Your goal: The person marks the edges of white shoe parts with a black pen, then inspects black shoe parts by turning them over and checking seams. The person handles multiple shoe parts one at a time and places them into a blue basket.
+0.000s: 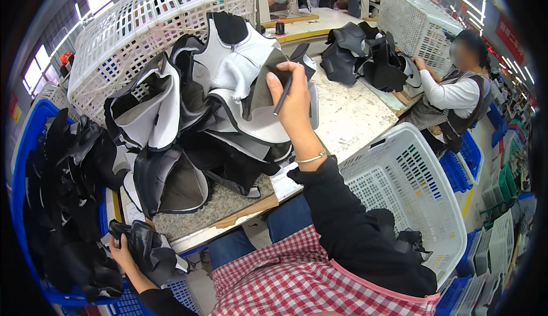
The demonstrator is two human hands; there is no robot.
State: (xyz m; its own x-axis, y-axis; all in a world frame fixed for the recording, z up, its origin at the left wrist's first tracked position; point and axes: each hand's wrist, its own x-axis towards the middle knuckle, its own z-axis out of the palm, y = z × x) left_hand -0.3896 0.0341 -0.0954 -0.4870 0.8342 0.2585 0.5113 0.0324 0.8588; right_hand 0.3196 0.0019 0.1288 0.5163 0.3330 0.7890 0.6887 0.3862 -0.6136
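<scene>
Blk piece [149,252] in L fingers [123,242]; rod [282,98], R fingers [275,86].

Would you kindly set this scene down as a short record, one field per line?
Left hand: holds black pieces beside the blue basket
Right hand: holds a slim dark stick before the heap
Heap: black, white and grey panels on the table
Lower right: white basket with dark material inside
Far right: another person near a second white basket
</scene>
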